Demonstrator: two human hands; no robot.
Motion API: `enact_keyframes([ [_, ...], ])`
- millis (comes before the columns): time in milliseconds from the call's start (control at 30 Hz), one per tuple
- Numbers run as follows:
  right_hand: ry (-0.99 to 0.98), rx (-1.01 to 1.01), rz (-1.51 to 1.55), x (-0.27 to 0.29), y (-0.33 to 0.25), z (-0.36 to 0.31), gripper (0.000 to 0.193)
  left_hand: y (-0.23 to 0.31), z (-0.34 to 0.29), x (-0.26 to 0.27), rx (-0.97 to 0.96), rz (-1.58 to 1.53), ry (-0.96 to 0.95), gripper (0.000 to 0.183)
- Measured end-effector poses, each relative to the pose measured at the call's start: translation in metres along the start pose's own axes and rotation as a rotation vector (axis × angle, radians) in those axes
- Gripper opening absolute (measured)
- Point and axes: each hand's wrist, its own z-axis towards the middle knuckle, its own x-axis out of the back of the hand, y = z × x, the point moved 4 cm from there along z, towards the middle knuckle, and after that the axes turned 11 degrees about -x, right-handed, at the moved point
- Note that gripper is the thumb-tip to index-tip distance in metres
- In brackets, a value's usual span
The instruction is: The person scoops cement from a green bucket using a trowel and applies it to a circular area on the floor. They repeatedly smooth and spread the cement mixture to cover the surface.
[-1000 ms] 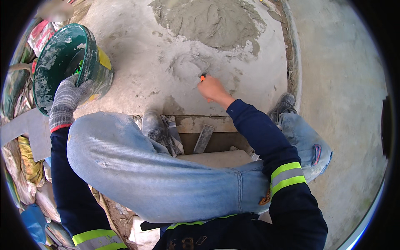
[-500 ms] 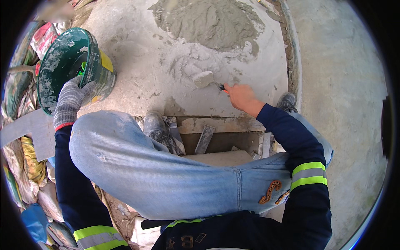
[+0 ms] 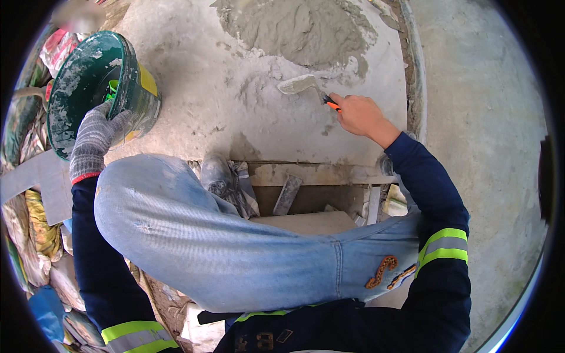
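Observation:
A green bucket (image 3: pixel 130 88), smeared inside with dried cement, tilts at the left with its mouth toward me. My left hand (image 3: pixel 99 132), in a grey knit glove with a red cuff, grips the bucket's near rim. Something bright green shows inside it. My bare right hand (image 3: pixel 366 117) is closed round the orange and black handle of a trowel (image 3: pixel 297 85). The trowel's blade, coated with mortar, points left just over the smeared board (image 3: pixel 194 76). Beyond the blade spreads a wet grey mortar heap (image 3: pixel 300 29).
Crumpled sacks (image 3: pixel 41 226) and a flat grey sheet (image 3: pixel 50 182) lie along the left. In front of my bent legs, a wooden edge (image 3: pixel 318 174) borders a recess holding a small loose strip (image 3: pixel 287 195). Concrete floor (image 3: pixel 477 147) runs down the right.
My right hand has moved away from me and slightly right, carrying the trowel toward the mortar heap. The bucket and my left hand have shifted slightly left and away.

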Motion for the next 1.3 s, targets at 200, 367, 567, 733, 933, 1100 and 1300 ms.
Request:
enact_keyframes([
  [200, 0.053, 0.075, -0.132, -0.024, -0.051, 0.041, 0.056, 0.010, -0.002, 0.006, -0.020, 0.174, 0.020, 0.040],
  [367, 0.005, -0.044, -0.176, -0.034, -0.027, 0.038, 0.041, 0.010, -0.002, 0.006, -0.047, 0.096, 0.013, 0.045],
  [567, -0.191, -0.147, -0.120, -0.042, -0.005, 0.005, 0.037, 0.009, -0.002, 0.006, -0.036, 0.135, 0.019, 0.042],
  [733, -0.296, -0.209, 0.011, -0.049, 0.005, -0.011, 0.034, 0.009, -0.001, 0.004, -0.001, 0.125, 0.022, 0.043],
  [933, -0.307, -0.320, 0.420, -0.031, -0.024, -0.002, 0.037, 0.022, -0.005, 0.009, -0.009, 0.146, 0.001, 0.045],
  [1100, -0.203, -0.166, 0.305, -0.065, -0.042, -0.002, 0.037, 0.024, -0.008, 0.011, 0.010, 0.173, -0.016, 0.049],
  [1300, -0.308, -0.207, 0.298, -0.040, -0.025, 0.005, 0.037, 0.014, -0.003, 0.004, 0.006, 0.100, -0.027, 0.048],
])
